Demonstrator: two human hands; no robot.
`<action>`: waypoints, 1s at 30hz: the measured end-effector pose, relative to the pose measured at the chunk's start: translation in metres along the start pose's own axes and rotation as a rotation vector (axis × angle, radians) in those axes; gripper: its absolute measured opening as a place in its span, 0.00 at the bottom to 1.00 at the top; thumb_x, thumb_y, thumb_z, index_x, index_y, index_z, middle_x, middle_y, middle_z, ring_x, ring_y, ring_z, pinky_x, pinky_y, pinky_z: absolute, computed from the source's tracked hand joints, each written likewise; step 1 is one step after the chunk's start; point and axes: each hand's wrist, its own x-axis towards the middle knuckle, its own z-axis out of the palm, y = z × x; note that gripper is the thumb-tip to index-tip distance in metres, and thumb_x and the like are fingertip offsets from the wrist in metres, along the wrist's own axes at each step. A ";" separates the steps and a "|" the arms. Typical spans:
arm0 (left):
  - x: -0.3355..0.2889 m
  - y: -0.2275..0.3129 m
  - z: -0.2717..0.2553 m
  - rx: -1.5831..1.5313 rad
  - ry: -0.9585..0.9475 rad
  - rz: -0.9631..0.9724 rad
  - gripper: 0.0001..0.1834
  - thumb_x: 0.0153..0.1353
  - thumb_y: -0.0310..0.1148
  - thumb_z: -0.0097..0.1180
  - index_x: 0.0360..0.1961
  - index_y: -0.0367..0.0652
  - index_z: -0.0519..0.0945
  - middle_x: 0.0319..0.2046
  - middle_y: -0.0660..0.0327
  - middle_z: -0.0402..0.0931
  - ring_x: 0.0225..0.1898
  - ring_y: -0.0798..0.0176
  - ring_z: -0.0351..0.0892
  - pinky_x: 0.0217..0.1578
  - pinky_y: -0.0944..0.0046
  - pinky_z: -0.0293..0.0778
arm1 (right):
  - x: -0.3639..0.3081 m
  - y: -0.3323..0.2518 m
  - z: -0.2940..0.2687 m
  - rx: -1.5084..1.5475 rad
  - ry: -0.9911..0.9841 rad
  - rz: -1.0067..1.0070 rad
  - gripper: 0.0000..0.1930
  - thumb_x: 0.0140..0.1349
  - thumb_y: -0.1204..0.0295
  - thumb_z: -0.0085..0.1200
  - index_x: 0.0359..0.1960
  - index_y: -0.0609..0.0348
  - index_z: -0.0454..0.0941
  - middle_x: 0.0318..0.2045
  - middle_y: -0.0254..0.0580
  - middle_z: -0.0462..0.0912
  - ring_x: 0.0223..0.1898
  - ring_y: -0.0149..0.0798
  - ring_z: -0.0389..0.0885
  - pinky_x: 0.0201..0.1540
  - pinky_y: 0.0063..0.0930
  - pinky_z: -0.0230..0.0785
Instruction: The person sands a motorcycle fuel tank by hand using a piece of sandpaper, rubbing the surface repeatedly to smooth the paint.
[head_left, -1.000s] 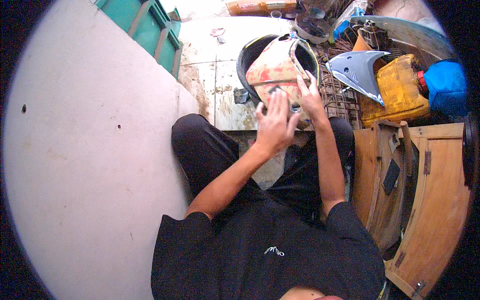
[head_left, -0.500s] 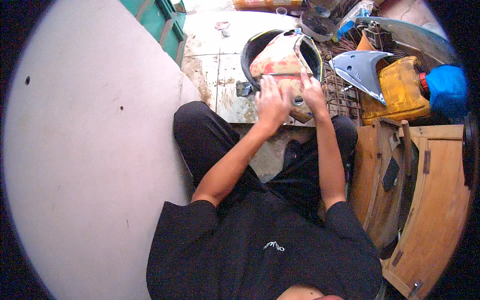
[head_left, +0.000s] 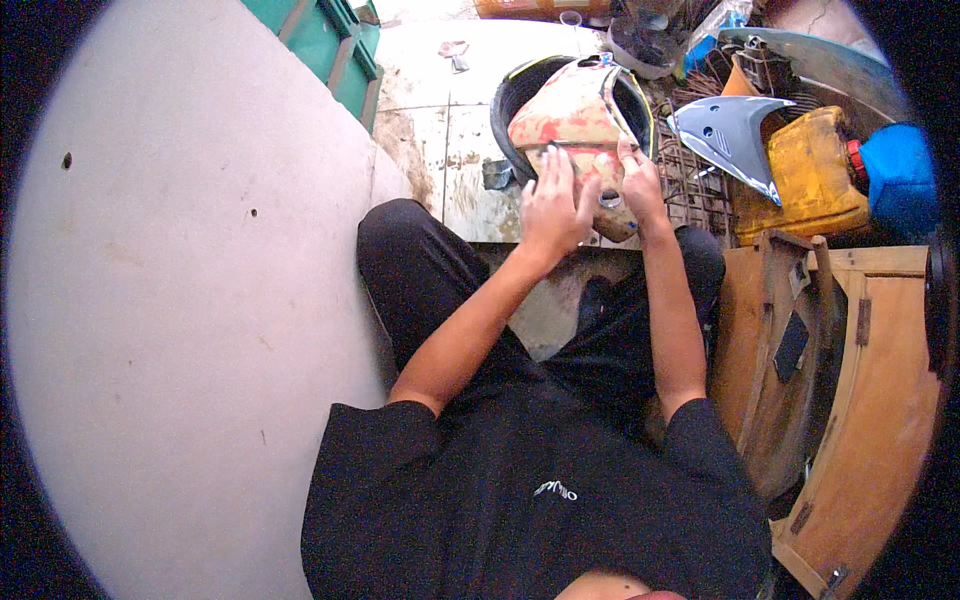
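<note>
A curved body panel (head_left: pixel 562 124), patched in beige and red like a sanded motorcycle fairing, leans over a black tub (head_left: pixel 503 122) in front of me. A round hole shows near its lower end. My left hand (head_left: pixel 553 210) lies on the panel's lower left part, fingers stretched out and thumb apart; whether anything thin is under the palm is hidden. Around the panel's right edge my right hand (head_left: pixel 644 192) is closed, with its thumb on the upper face. A small dark block (head_left: pixel 497 175) sits beside the tub, left of the panel.
To the right are a grey plastic panel (head_left: pixel 722 135), a yellow jerrycan (head_left: pixel 805 170), a blue container (head_left: pixel 900 175) and metal grating (head_left: pixel 695 190). A wooden cabinet (head_left: pixel 885 400) stands at my right side. A pale wall or board (head_left: pixel 190 300) rises close on my left.
The whole view has shifted slightly, so things sit a little further right. My left hand, blurred before, now shows its fingers more clearly on the panel. The right hand keeps its hold.
</note>
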 end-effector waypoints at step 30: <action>0.034 -0.003 -0.006 -0.194 -0.002 -0.321 0.46 0.65 0.57 0.38 0.64 0.18 0.52 0.64 0.27 0.52 0.67 0.36 0.54 0.65 0.50 0.54 | 0.007 0.004 0.012 0.023 0.070 0.036 0.19 0.71 0.56 0.45 0.35 0.59 0.78 0.26 0.25 0.74 0.26 0.21 0.67 0.29 0.17 0.62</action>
